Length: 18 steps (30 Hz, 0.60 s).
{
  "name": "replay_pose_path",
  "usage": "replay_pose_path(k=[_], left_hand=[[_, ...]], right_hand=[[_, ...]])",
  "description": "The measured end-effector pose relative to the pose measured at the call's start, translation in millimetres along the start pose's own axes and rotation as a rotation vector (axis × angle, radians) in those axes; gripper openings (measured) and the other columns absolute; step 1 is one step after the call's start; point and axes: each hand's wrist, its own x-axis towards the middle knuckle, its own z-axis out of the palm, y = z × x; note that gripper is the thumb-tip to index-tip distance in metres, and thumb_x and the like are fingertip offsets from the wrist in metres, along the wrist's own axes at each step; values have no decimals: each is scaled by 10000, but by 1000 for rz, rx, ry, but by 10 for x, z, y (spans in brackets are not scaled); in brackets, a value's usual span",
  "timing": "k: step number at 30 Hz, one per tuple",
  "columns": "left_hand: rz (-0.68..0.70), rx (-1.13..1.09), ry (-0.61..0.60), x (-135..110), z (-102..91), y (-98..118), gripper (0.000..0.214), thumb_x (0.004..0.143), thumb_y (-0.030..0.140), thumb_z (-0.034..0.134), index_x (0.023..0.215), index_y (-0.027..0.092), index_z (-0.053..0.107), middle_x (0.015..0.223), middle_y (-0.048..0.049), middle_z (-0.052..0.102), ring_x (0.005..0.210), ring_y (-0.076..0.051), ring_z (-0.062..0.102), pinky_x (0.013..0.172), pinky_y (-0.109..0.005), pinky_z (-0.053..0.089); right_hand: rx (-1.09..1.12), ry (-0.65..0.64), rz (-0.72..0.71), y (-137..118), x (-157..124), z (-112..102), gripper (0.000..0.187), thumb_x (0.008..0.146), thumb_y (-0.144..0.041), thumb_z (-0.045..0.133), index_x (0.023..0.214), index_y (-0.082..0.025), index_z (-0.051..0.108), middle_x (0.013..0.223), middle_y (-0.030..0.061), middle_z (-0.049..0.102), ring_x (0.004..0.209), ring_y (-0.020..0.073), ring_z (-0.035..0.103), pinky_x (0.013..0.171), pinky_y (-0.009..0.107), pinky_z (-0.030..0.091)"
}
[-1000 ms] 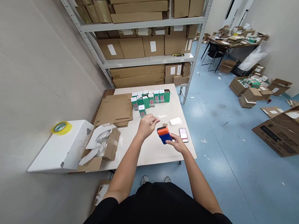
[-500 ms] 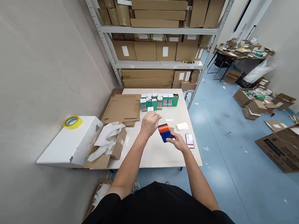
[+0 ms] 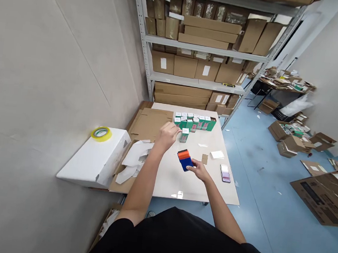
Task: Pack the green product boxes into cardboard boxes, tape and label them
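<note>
If going by looks alone, guessing light, stiff, maybe a bit slick for the blue-and-orange block (image 3: 185,160), held up on the near side of the lone green box (image 3: 184,136). Best gripped by the blue end, right where grasped by the fingers of the right hand (image 3: 199,170). See also the left hand (image 3: 168,134), just left of that box, with bunched fingers; can't tell if holding anything.

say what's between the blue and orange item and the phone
In the head view, the right hand holding the blue and orange item lies between, then bare tabletop up to the phone.
</note>
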Motion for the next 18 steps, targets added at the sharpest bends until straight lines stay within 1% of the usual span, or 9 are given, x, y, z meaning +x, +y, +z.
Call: replay_pose_path(k=[2, 4, 7, 8, 10, 12, 13, 15, 18], left_hand=[[-30, -4, -1, -64, -145, -96, 349, 1079, 371, 512, 911, 214, 774, 945, -92, 715, 904, -226, 636, 818, -354, 508], [-74, 10, 30, -197, -246, -138, 335, 1073, 412, 518, 1007, 234, 793, 1185, -113, 724, 1023, -242, 661, 897, -374, 526], [-57, 9, 25, -497, -339, -162, 361, 1054, 453, 545, 1323, 283, 714, 1585, -124, 519, 1289, -298, 614, 1046, -429, 513], [-41, -5, 25, -610, -368, -176, 452, 1046, 465, 558, 1460, 294, 615, 1655, -131, 431, 1348, -312, 588, 1063, -439, 513], [-37, -48, 78, -828, -448, -230, 711, 1035, 482, 580, 1665, 302, 302, 1731, -166, 273, 1388, -320, 574, 1047, -442, 540], [-68, -100, 179, -1011, -580, -325, 882, 1040, 475, 577, 1707, 320, 22, 1756, -196, 161, 1362, -307, 606, 1014, -438, 571], [-96, -122, 228, -1084, -670, -386, 906, 1046, 466, 566, 1702, 332, -45, 1759, -202, 138, 1339, -297, 625, 998, -434, 585], [-180, -141, 305, -1199, -889, -529, 857, 1057, 452, 537, 1704, 334, -12, 1752, -202, 174, 1300, -283, 650, 965, -423, 608], [-350, -104, 392, -1336, -1260, -759, 684, 1069, 441, 495, 1681, 264, 246, 1688, -207, 345, 1258, -276, 663, 922, -400, 628]], right_hand=[[22, 41, 32, 20, 117, 160, 452, 718, -525, 857, 1007, -190, 769, 978, 56, 749, 912, 260, 662, 876, 409, 533], [35, 104, 47, 1, 278, 313, 457, 696, -518, 864, 997, -188, 768, 944, 49, 753, 900, 260, 668, 874, 415, 537], [73, 173, 36, -87, 550, 531, 458, 675, -501, 871, 993, -188, 767, 914, 44, 758, 877, 255, 677, 871, 415, 547], [83, 182, 22, -125, 638, 601, 458, 679, -498, 867, 1000, -187, 765, 920, 47, 759, 875, 253, 680, 869, 413, 549], [77, 195, -20, -201, 799, 742, 449, 708, -501, 842, 1015, -185, 757, 934, 52, 757, 869, 249, 677, 859, 405, 549], [15, 206, -72, -265, 944, 889, 420, 738, -501, 814, 1006, -185, 748, 935, 51, 746, 863, 245, 667, 842, 390, 542], [-31, 212, -99, -289, 1012, 969, 402, 748, -500, 802, 989, -184, 746, 923, 49, 738, 854, 242, 659, 830, 382, 536], [-120, 208, -156, -326, 1148, 1146, 376, 761, -491, 784, 974, -184, 744, 915, 48, 727, 850, 241, 647, 821, 375, 527], [-218, 146, -249, -353, 1354, 1473, 337, 803, -478, 748, 977, -189, 746, 951, 61, 728, 893, 253, 643, 841, 380, 519]])
